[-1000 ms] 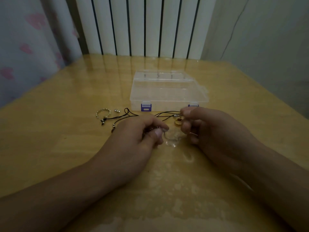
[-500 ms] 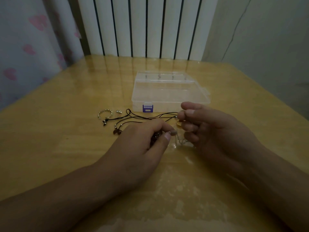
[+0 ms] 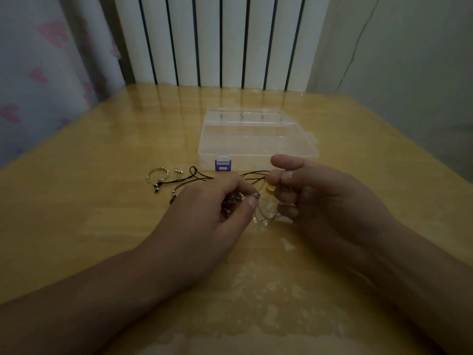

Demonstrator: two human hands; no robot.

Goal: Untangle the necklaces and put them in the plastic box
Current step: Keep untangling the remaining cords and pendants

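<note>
Glossy wooden tabletop (image 3: 76, 226), clear hard plastic box (image 3: 258, 139) shut behind the mess. Left hand (image 3: 204, 221) clutches a dark beady clump, right hand (image 3: 320, 196) pinches thin black cord necklaces (image 3: 194, 179). Light, floppy, snaggy stuff, so I'd grab cords near the knot, not the pendants.

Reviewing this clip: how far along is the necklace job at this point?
Early stage. Done: nothing visibly; the plastic box sits shut with its purple latch down, and no necklace shows inside. In hand: the left hand grips a dark beaded clump while the right hand pinches a black cord. Left: freeing the cords, the silver ring piece on the table, opening and filling the box.
</note>
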